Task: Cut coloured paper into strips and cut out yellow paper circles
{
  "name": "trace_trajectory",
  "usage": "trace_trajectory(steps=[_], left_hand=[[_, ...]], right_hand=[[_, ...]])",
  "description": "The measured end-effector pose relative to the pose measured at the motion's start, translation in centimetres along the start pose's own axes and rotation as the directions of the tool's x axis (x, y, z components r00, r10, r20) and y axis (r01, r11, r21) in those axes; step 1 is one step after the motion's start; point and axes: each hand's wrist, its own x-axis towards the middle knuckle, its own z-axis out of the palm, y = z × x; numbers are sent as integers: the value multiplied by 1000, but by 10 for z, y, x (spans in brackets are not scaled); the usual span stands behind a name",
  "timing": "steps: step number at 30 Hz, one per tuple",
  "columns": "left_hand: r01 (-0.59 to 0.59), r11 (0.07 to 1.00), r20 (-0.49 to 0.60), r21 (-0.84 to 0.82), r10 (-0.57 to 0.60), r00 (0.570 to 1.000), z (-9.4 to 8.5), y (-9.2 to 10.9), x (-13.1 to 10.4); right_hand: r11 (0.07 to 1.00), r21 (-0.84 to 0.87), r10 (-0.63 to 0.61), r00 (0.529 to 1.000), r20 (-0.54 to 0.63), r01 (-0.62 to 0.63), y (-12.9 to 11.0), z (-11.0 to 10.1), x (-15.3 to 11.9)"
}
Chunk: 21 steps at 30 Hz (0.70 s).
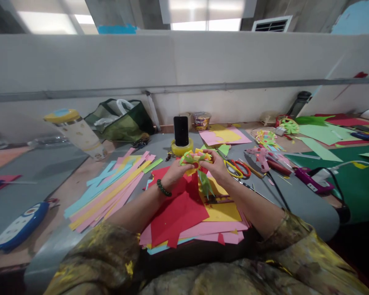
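Between my two hands is a paper flower (195,156) of yellow, green and pink strips, with a green paper piece (205,184) hanging below it. My left hand (178,172) grips its left side, thumb near the middle, a dark green bead bracelet on the wrist. On the right edge, my right hand (215,166) is closed round the flower. Below the hands lie red paper (180,213) and yellow paper (224,211) on a stack of pink sheets (209,230). Scissors with yellow handles (234,169) and others with red handles (244,169) lie just right.
Cut paper strips (110,190) fan out at left, near a tilted tumbler (76,133) and a green bag (123,121). A phone (181,131) stands on a yellow tape roll (182,148). At right are a pink glue gun (261,157) and a purple power strip (314,180) with cables.
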Motion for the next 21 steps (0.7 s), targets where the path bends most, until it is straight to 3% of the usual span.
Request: trace_trajectory(steps=[5, 11, 21], left_hand=[[4, 1000, -34, -10, -4, 999, -5, 1, 2], [20, 1000, -21, -23, -20, 1000, -2, 3, 0], [31, 999, -9, -21, -31, 999, -2, 0, 0]], right_hand=[[991, 111, 71, 996, 46, -76, 0, -4, 4], [999, -32, 12, 999, 29, -11, 7, 2, 1], [997, -78, -11, 1000, -7, 10, 4, 5, -1]])
